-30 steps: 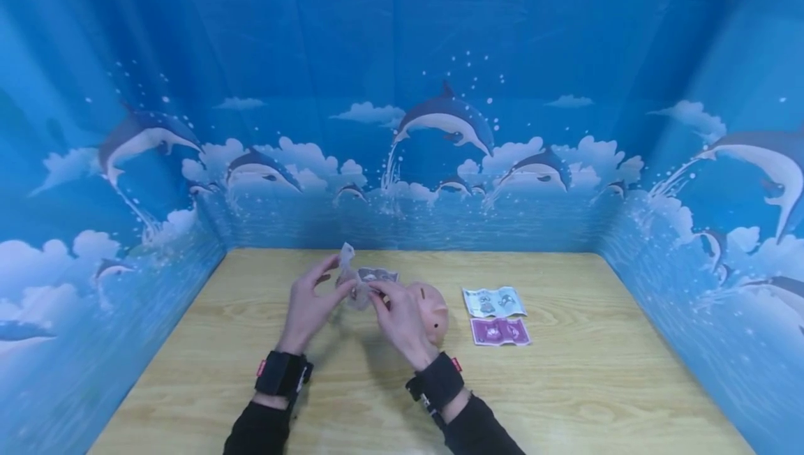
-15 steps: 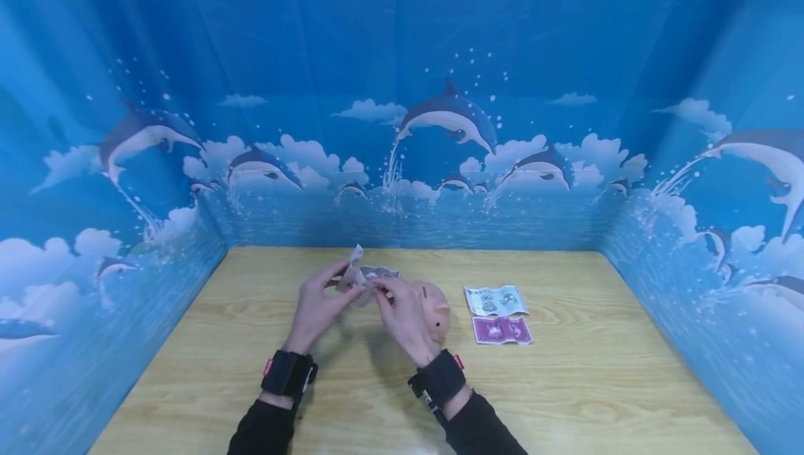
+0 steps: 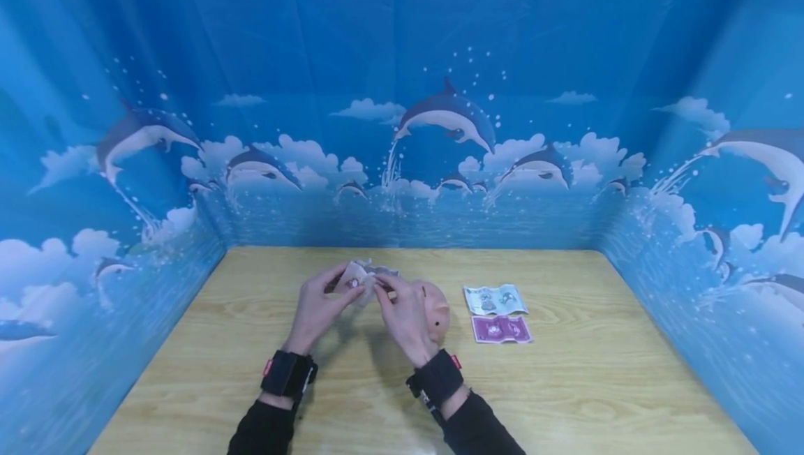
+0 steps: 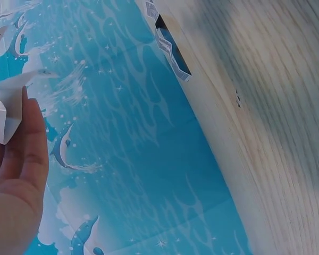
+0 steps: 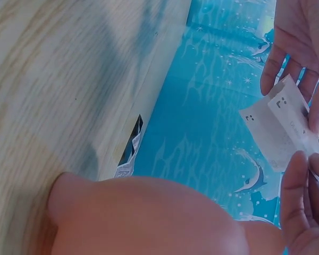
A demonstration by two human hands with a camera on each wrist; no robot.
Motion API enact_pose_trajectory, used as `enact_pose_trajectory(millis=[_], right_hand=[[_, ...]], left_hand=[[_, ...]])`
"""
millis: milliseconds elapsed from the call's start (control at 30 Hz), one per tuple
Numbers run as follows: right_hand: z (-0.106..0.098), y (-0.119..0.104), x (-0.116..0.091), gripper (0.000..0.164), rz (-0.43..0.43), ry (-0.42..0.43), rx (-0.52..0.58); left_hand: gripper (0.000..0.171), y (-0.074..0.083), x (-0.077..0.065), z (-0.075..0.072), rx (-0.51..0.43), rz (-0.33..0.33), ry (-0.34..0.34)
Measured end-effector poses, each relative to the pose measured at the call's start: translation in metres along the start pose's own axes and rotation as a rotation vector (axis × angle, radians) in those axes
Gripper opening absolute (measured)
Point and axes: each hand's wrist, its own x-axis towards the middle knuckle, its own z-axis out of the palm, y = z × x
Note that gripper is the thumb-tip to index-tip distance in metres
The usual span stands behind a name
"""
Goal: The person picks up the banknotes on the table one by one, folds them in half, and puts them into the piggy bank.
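Observation:
Both hands hold one pale, folded play banknote [image 3: 354, 275] above the table, left of the middle. My left hand [image 3: 319, 310] grips its left part between thumb and fingers. At the other side my right hand [image 3: 403, 319] pinches it with thumb and fingertips. In the right wrist view the folded banknote [image 5: 284, 125] shows a light face with small dark marks. Right beside my right hand stands a pink piggy bank [image 3: 437, 308], partly hidden by that hand; its rounded body [image 5: 149, 218] fills the bottom of the right wrist view.
Behind the hands lies a creased dark-grey note [image 3: 388, 271] on the wooden table [image 3: 584, 385]. To the right of the piggy bank lie a light-blue note [image 3: 496, 299] and a purple note [image 3: 502, 329]. A blue dolphin-print curtain [image 3: 402, 218] encloses the back and sides.
The banknote's upright end has folded down between the hands. My left hand has shifted slightly right, toward the right hand. The piggy bank and the lying notes stay put.

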Motion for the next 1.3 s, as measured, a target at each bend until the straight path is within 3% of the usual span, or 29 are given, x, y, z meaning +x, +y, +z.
enact_pose_trajectory(millis=[233, 467, 800, 1000, 1300], right_hand=[[0.001, -0.0017, -0.0006, 0.025, 0.004, 0.016, -0.014], [0.0015, -0.0015, -0.0006, 0.029, 0.014, -0.005, 0.033], [0.0009, 0.0009, 0.0004, 0.034, 0.021, -0.042, 0.084], [0.0006, -0.0005, -0.0004, 0.04, 0.02, -0.072, 0.037], [0.0012, 0.0001, -0.0009, 0.048, 0.045, -0.126, 0.067]], left_hand=[[0.046, 0.0019, -0.0005, -0.0011, -0.034, -0.011, -0.015], [0.041, 0.0024, 0.0, -0.0012, -0.132, -0.047, -0.023], [0.039, -0.0015, 0.0006, 0.0004, -0.172, -0.05, -0.018], [0.037, -0.0004, 0.0001, -0.0006, -0.249, -0.103, -0.022], [0.032, 0.0013, 0.0031, -0.0025, -0.329, -0.195, -0.018]])
